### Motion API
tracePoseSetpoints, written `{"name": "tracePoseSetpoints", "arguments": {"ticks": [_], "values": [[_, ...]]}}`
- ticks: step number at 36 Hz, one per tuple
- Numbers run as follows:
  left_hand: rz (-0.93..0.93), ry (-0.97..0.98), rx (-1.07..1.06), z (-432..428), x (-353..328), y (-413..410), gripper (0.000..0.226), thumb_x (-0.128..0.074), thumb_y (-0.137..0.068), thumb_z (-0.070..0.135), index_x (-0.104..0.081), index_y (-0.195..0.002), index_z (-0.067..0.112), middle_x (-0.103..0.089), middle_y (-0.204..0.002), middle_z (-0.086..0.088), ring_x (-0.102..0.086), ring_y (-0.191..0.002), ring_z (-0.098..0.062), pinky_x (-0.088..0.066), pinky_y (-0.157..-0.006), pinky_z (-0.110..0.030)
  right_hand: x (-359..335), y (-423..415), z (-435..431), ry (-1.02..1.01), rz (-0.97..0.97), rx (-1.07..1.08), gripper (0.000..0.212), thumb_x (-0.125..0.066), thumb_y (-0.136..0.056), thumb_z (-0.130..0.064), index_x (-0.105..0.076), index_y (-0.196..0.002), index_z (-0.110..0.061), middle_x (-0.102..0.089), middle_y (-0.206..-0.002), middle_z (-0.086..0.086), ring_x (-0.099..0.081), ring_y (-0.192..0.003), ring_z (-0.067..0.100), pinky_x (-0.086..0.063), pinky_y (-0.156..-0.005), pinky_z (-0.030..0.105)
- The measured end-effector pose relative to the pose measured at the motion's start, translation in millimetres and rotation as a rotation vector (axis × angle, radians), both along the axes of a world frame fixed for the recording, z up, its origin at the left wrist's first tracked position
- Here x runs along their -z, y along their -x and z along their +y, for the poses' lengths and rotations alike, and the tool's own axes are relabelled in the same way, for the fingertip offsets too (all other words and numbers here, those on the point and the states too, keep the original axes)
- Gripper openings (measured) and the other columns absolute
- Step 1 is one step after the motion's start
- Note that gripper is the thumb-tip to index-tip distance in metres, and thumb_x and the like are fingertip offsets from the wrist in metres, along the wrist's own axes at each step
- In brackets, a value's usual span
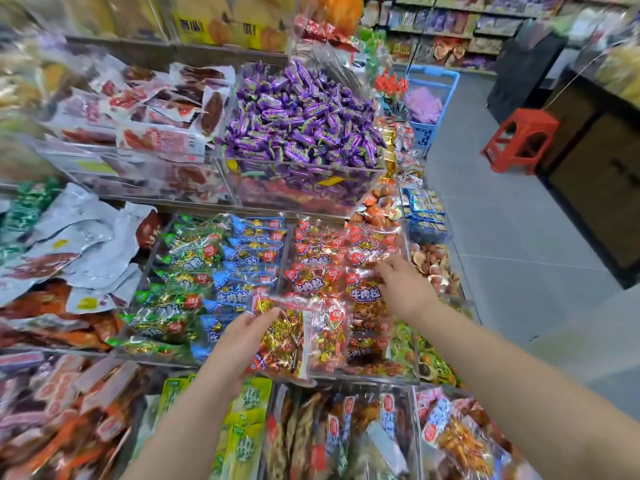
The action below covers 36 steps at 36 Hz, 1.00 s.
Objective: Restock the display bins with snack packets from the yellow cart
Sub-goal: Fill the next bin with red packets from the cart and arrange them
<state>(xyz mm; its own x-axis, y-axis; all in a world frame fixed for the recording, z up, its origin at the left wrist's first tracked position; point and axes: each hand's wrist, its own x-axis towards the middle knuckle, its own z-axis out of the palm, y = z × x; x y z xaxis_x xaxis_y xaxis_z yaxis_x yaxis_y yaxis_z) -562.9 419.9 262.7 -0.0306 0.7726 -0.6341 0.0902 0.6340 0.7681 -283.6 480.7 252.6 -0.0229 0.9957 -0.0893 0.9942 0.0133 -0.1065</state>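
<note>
Snack packets (298, 337), a small stack of clear film bags filled with red- and gold-wrapped pieces, sit at the lower centre of the frame in the left hand (239, 344). The thumb lies across the top bag near its left edge and the fingers curl underneath, so the stack is pinched from above and below. The bags look light and soft. The glossy film probably slips against itself, so the bags could fan out or shed the bottom one if held by one corner. Their loose contents likely shift and crinkle but won't break. A better hold would be across the flat middle or along a sealed end seam, with the stack kept level. The right hand (403, 282), at centre right, reaches down onto matching red packets (322, 258) that already lie in the clear display bin (374, 379). Its fingertips are buried among the bags, so I cannot tell whether they pinch one or only press it flat. Blue and green packets (221, 258) fill the compartment just to the left. The yellow cart is not in view.
</note>
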Motion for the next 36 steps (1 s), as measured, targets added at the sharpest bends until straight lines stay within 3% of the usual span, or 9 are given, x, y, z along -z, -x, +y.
{"name": "tracePoseSetpoints", "arguments": {"ticks": [4,9,12,15,20,25,29,32,36], "values": [[-0.050,-0.010,-0.030,5,2,1,0.061,-0.064,-0.082,0.055,-0.053,-0.128,0.018,-0.054,-0.137,-0.007,-0.049,-0.126,-0.032,-0.037,-0.106,-0.057,5,-3,-11,-0.111,0.046,0.100,0.035,-0.054,-0.086,-0.006,-0.047,-0.120,-0.009,-0.038,-0.131,0.014,-0.036,-0.122,0.032,-0.045,-0.096,0.041],[-0.138,-0.030,-0.056,9,-2,-7,0.085,-0.070,-0.070,0.057,-0.042,-0.141,0.018,-0.046,-0.145,-0.006,-0.043,-0.132,-0.031,-0.033,-0.108,-0.059,14,4,-22,-0.157,-0.035,-0.150,0.041,-0.062,-0.084,-0.022,-0.048,-0.122,-0.014,-0.046,-0.116,0.007,-0.044,-0.110,0.027,-0.040,-0.084,0.031],[-0.215,-0.018,-0.035,12,-3,-12,0.050,-0.066,-0.084,0.035,-0.052,-0.122,0.005,-0.066,-0.117,-0.011,-0.064,-0.107,-0.029,-0.049,-0.093,-0.053,15,8,-22,-0.050,0.031,-0.132,0.045,-0.055,-0.088,-0.014,-0.043,-0.131,-0.014,-0.046,-0.124,0.007,-0.041,-0.116,0.027,-0.042,-0.092,0.034],[-0.335,-0.014,-0.027,12,-5,-16,0.016,-0.056,-0.094,0.017,-0.056,-0.104,0.004,-0.074,-0.079,-0.007,-0.072,-0.068,-0.020,-0.057,-0.056,-0.035,7,13,-30,-0.130,0.213,-0.181,0.051,-0.057,-0.087,-0.014,-0.043,-0.136,-0.012,-0.042,-0.131,0.007,-0.036,-0.123,0.024,-0.032,-0.103,0.028],[-0.466,-0.015,-0.109,11,-9,-21,0.013,-0.048,-0.099,0.014,-0.055,-0.107,0.008,-0.076,-0.087,-0.008,-0.074,-0.076,-0.018,-0.057,-0.055,-0.030,-20,36,-61,-0.033,0.518,-0.410,0.051,-0.051,-0.083,-0.010,-0.048,-0.133,-0.019,-0.039,-0.135,-0.005,-0.028,-0.123,-0.003,-0.009,-0.101,-0.001],[-0.542,-0.001,-0.030,4,-15,-35,0.024,-0.044,-0.101,0.018,-0.057,-0.117,0.006,-0.072,-0.107,-0.015,-0.072,-0.087,-0.022,-0.059,-0.063,-0.034,-28,55,-86,-0.090,0.419,-0.534,0.064,-0.068,-0.080,-0.038,-0.047,-0.137,-0.015,-0.043,-0.141,0.003,-0.037,-0.131,0.011,-0.023,-0.108,0.017],[-0.460,-0.003,0.138,-1,-20,-45,0.032,-0.040,-0.102,0.030,-0.057,-0.117,0.007,-0.073,-0.102,-0.013,-0.072,-0.089,-0.024,-0.059,-0.072,-0.039,-29,60,-91,-0.171,0.366,-0.433,0.052,-0.065,-0.086,-0.027,-0.049,-0.135,-0.017,-0.057,-0.130,0.001,-0.055,-0.115,0.015,-0.047,-0.096,0.031],[-0.254,-0.058,0.213,0,-22,-44,0.048,-0.042,-0.095,0.050,-0.058,-0.114,0.009,-0.071,-0.102,-0.011,-0.070,-0.093,-0.027,-0.059,-0.075,-0.037,-34,50,-93,0.014,0.653,-0.125,0.041,-0.056,-0.091,-0.032,-0.048,-0.131,-0.033,-0.063,-0.108,-0.016,-0.059,-0.086,-0.005,-0.053,-0.083,0.027],[-0.073,-0.200,0.262,3,-20,-38,0.061,-0.053,-0.085,0.056,-0.045,-0.129,0.015,-0.056,-0.124,-0.002,-0.059,-0.108,-0.018,-0.053,-0.093,-0.040,-43,35,-89,0.211,1.364,0.350,0.053,-0.062,-0.087,-0.021,-0.044,-0.137,-0.018,-0.065,-0.113,-0.002,-0.063,-0.100,0.014,-0.054,-0.088,0.042]]}}
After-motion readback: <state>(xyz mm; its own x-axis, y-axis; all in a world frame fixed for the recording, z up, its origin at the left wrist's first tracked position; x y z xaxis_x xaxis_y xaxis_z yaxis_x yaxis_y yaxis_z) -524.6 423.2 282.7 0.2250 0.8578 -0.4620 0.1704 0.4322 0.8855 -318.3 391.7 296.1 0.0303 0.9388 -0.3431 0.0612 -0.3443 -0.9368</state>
